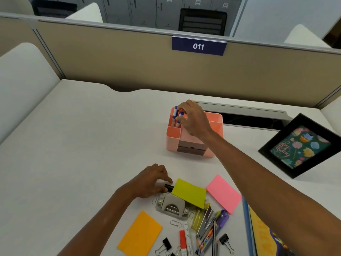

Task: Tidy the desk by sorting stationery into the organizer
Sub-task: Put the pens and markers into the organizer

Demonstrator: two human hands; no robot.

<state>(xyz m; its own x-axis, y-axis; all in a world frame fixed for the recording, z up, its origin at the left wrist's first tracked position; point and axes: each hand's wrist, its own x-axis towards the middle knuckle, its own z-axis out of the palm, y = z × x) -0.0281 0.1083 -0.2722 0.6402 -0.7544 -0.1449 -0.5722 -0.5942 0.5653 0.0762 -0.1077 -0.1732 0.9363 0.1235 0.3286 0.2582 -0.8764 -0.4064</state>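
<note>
At desk 011, our right hand point(191, 119) reaches over the pink organizer point(193, 133), its fingertips pinched on one of two blue-and-white markers point(176, 115) standing in the back-left slot. Our left hand point(151, 182) rests low on the desk point(83, 145), its fingers closed around a black marker point(168, 186) whose other end is tucked under a yellow-green sticky pad point(190, 194).

To do this well, we judge the marker should sit upright and fully down before we let go, so it does not tip its neighbour.

The other slots look empty, though our hand hides part of them, and the front drawer is shut. A hole punch point(172, 206), an orange pad point(140, 235), a pink pad point(224, 193), binder clips point(167, 242), paper clips, pencils and a stapler wait unsorted near the front edge.
</note>
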